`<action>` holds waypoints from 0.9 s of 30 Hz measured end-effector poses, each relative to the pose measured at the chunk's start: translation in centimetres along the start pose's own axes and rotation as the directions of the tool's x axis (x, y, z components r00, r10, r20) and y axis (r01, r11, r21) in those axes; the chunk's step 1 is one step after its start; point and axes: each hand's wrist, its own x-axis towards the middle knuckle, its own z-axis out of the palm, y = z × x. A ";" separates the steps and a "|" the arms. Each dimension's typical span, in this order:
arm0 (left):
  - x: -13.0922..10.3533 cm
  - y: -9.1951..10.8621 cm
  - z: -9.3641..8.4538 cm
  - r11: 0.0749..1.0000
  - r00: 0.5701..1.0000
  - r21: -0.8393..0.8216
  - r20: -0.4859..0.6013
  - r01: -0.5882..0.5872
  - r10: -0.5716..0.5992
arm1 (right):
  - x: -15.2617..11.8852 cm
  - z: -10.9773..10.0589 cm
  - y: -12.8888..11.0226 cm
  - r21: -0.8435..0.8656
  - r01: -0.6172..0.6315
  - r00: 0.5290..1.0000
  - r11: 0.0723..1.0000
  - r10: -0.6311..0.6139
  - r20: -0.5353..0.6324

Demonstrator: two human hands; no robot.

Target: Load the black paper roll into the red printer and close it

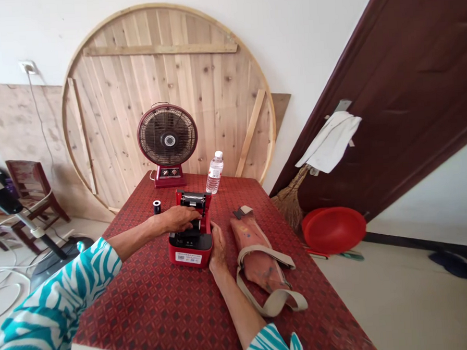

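Observation:
A small red and black printer [191, 256] with its lid raised stands on the table, a white label on its near side. My left hand [182, 218] reaches over its open compartment, fingers bent down over a black roll [196, 225] inside. The thumb and fingertips are partly hidden. My right hand [217, 247] presses round the printer's right side and steadies it. Just left of the printer stands a small black roll with a white end [157, 207]. To the right lies a worn reddish pouch [257, 252] with a beige strap [277, 300].
On the patterned red tabletop [154, 304], a dark red fan [168, 139] and a clear water bottle [214, 173] stand at the back. A round wooden board [209, 92] leans on the wall. On the floor at right are a straw broom [292, 203] and red basin [334, 230].

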 end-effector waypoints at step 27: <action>2.2 -14.5 5.9 0.692 0.726 -0.516 -0.180 0.505 -0.663 | -0.1 -0.3 -0.7 -0.103 -0.107 0.994 0.989 0.105 -0.024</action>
